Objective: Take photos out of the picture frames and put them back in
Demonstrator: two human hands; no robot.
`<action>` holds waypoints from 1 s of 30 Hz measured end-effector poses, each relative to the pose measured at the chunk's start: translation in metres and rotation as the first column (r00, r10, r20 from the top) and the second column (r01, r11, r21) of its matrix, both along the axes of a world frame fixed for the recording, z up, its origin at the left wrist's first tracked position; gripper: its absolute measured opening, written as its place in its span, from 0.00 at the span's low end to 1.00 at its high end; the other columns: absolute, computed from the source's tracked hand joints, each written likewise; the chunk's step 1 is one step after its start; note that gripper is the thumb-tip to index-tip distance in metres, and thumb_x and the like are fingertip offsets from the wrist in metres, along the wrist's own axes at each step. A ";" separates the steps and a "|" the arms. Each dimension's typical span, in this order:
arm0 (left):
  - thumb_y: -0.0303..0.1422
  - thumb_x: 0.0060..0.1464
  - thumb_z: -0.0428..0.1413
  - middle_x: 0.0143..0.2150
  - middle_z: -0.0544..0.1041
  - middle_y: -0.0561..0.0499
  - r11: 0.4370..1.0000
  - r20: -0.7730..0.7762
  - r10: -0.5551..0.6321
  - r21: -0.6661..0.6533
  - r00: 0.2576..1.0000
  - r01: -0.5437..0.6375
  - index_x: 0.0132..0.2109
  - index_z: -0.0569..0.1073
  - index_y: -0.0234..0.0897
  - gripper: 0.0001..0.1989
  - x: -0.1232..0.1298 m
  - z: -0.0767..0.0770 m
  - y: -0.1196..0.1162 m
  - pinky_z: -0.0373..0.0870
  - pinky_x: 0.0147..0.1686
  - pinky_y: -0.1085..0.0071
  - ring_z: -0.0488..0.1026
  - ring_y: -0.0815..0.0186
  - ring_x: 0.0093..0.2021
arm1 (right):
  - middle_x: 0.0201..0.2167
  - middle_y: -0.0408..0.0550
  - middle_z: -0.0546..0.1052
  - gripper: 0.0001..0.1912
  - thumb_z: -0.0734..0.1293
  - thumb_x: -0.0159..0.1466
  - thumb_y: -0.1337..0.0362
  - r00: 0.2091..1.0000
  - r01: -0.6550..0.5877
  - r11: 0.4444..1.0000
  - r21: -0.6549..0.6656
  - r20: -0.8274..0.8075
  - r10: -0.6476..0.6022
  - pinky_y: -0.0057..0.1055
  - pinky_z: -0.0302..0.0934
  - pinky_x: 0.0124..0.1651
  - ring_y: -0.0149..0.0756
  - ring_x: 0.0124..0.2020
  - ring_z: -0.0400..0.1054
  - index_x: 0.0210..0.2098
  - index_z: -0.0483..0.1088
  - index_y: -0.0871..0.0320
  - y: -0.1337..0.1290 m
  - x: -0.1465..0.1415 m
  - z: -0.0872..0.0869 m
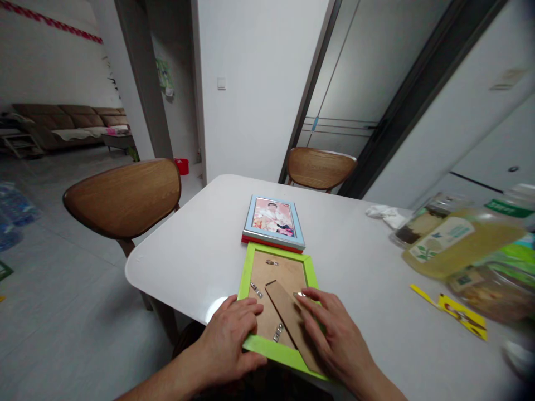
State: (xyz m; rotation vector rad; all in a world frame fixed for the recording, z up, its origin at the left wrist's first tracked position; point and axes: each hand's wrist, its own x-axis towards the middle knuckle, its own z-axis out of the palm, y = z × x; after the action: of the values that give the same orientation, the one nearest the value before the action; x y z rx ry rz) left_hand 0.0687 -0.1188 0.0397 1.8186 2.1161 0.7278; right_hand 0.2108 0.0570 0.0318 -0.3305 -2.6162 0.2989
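Note:
A lime-green picture frame (249, 266) lies back side up at the table's near edge. Its brown backing board (288, 266) carries small metal clips (256, 290) and a hinged brown easel stand (288, 312), which slants down toward the lower right. My left hand (232, 334) is closed round the lower left edge, fingers on top and thumb by the near corner. Over the stand and the right edge lies my right hand (334, 331), its fingertips together at a metal clip (300, 294) that they partly cover. Beyond sits a light-blue framed photo (273, 220) on top of a red frame (271, 245).
On the right of the white table (188, 245) stand a large bottle of yellow liquid (463, 239) and clear food containers (485, 289). Nearer lie a yellow packaged item (462, 314) and, farther back, crumpled tissue (388, 214). Wooden chairs (125, 195) border the table.

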 end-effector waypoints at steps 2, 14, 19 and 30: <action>0.37 0.39 0.59 0.51 0.67 0.48 1.000 0.001 0.004 0.010 1.000 -0.004 0.33 0.65 0.38 0.14 0.000 -0.002 0.000 0.47 0.53 0.57 0.58 0.59 0.54 | 0.35 0.53 0.70 0.13 0.57 0.57 0.64 0.994 0.109 0.994 -0.012 0.014 -0.109 0.39 0.61 0.39 0.40 0.37 0.63 0.37 0.70 0.57 0.012 -0.006 -0.003; 0.37 0.38 0.60 0.52 0.66 0.47 1.000 0.016 0.015 0.017 1.000 -0.016 0.34 0.65 0.38 0.15 0.000 -0.004 -0.001 0.47 0.53 0.57 0.58 0.59 0.54 | 0.33 0.54 0.69 0.11 0.57 0.56 0.69 0.993 0.115 0.992 -0.049 0.024 -0.113 0.38 0.61 0.40 0.39 0.36 0.61 0.29 0.70 0.61 0.020 -0.011 -0.009; 0.37 0.37 0.61 0.51 0.66 0.48 0.999 0.038 0.013 0.052 0.999 -0.015 0.34 0.65 0.38 0.16 0.000 -0.008 -0.002 0.47 0.53 0.59 0.58 0.59 0.54 | 0.37 0.53 0.69 0.13 0.57 0.56 0.68 0.996 0.089 0.995 -0.039 0.028 -0.088 0.39 0.59 0.41 0.40 0.39 0.60 0.37 0.69 0.60 0.006 -0.022 0.000; 0.39 0.40 0.59 0.47 0.69 0.46 0.984 0.068 0.000 0.177 0.998 -0.012 0.33 0.66 0.37 0.14 0.000 -0.016 0.000 0.50 0.52 0.62 0.62 0.60 0.49 | 0.33 0.47 0.69 0.10 0.58 0.58 0.65 0.958 -0.043 0.999 -0.027 0.281 0.049 0.31 0.51 0.38 0.36 0.37 0.57 0.35 0.70 0.54 -0.032 -0.075 0.010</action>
State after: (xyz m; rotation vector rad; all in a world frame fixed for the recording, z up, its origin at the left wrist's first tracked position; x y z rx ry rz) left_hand 0.0684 -0.1187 0.0233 1.8464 2.0722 0.9936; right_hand 0.1354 0.0249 0.0418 -0.3413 -2.9063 0.3144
